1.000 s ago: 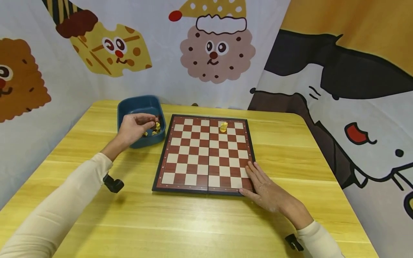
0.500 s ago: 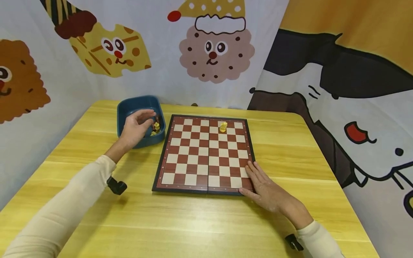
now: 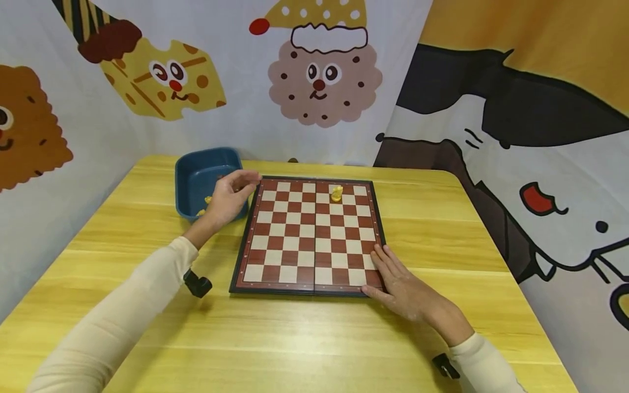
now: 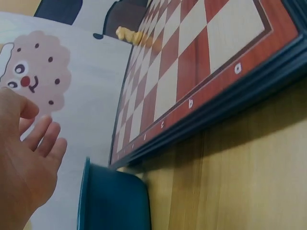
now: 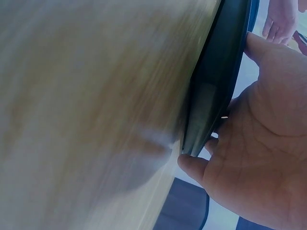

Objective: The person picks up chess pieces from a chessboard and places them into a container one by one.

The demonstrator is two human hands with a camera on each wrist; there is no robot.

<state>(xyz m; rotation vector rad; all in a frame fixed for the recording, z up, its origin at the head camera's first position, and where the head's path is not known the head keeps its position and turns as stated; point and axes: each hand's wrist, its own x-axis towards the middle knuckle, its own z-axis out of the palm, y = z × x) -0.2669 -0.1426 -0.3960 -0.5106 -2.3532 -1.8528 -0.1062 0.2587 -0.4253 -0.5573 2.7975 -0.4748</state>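
Observation:
My left hand (image 3: 228,199) is over the near right side of the blue bin (image 3: 184,185), its fingertips reaching to the chessboard's far left corner. Its thumb and fingers are bent, with a gap between them in the head view. No piece shows in that hand, though its fingertips are partly hidden. My right hand (image 3: 405,292) rests with straight fingers at the near right corner of the chessboard (image 3: 314,234). In the right wrist view its thumb touches the board's dark edge (image 5: 216,72). One yellow chess knight (image 3: 336,193) stands upright near the board's far right.
A few yellow chess pieces (image 3: 208,200) lie in the bin; my left hand hides part of its inside. The wooden table (image 3: 290,344) extends around the board. A curtain with cartoon figures (image 3: 324,82) hangs behind the table's far edge.
My left hand has moved right, from over the pieces in the bin toward the chessboard. The right hand stays at the board's corner, and the knight stands where it was.

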